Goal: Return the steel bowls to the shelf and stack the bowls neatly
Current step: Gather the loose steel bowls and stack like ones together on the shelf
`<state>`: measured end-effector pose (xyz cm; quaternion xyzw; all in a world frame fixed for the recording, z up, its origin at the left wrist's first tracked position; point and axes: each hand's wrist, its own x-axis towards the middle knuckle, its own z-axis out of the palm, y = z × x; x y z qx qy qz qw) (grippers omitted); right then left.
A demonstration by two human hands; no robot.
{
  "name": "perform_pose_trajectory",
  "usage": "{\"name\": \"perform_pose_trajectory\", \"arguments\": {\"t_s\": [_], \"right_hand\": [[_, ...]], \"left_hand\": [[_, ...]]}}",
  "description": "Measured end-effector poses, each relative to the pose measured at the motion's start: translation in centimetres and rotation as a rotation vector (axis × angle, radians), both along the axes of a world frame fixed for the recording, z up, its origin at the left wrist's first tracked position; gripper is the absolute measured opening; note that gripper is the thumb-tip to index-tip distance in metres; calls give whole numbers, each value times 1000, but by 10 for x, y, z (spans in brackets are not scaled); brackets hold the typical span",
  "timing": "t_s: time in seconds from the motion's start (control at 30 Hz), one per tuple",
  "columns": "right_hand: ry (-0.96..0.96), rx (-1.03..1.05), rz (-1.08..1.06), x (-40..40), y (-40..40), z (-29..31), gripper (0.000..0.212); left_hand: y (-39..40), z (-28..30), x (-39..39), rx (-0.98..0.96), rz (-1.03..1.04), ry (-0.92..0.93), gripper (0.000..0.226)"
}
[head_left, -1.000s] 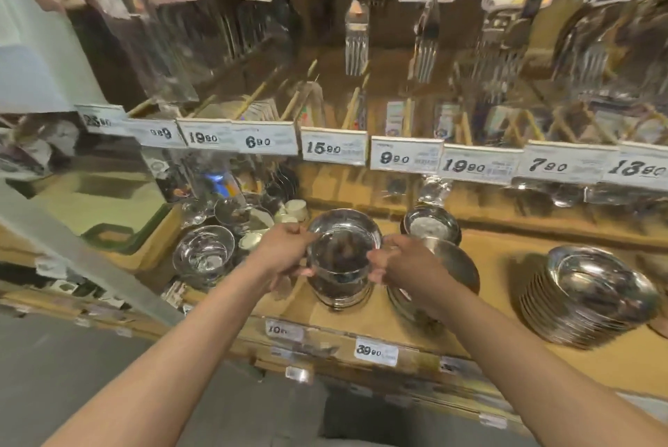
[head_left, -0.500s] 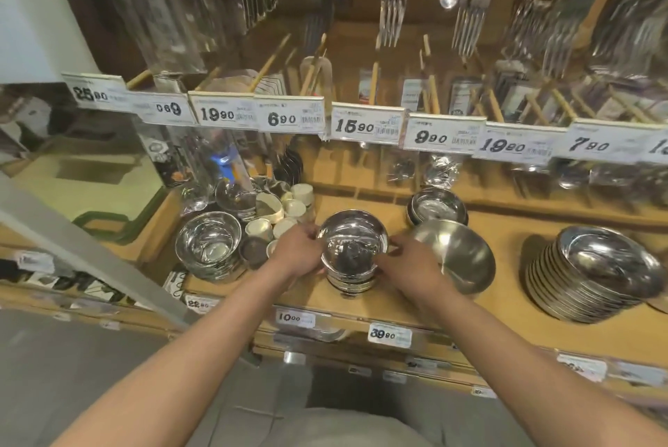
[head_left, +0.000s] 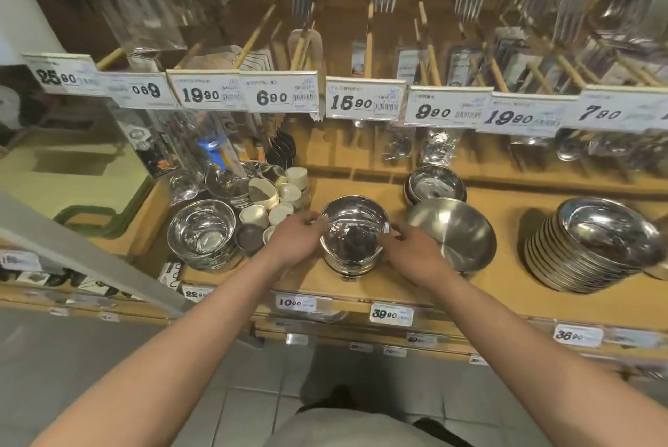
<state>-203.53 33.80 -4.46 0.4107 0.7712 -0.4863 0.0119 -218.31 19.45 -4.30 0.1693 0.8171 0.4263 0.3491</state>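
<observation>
Head cam: your left hand (head_left: 297, 237) & right hand (head_left: 412, 250) sit on each side of the small stack of steel bowls (head_left: 354, 234), near the front of the wooden shelf (head_left: 506, 296). Fingers curl round the top rim, pinching it. Stack looks tall & shiny, so it's prob slippery. Let go too fast or bump it and it may tip off the edge. The big bowl (head_left: 456, 234) leans just beside your right hand; knock it and it could roll.
</observation>
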Motion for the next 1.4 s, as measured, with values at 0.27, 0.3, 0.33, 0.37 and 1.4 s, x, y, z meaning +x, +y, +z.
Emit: {"name": "perform_pose_trajectory", "arguments": {"t_s": [0.27,0.3,0.33,0.37,1.4], "right_hand": [[234,-344,-179,-3,-10,-14,40],[261,-364,-190,-3,-10,-19,37],[288,-382,-189,-2,-10,-23,35],[308,-397,-182,-3,-9,-27,34],[419,-565,-266,-3,-21,-75,46]], "left_hand": [[8,-4,11,107,102,-197,38],[9,-5,12,131,128,-219,37],[10,-7,13,147,150,-228,36],[10,-9,13,159,156,-229,36],[12,-40,31,239,263,-333,59]]}}
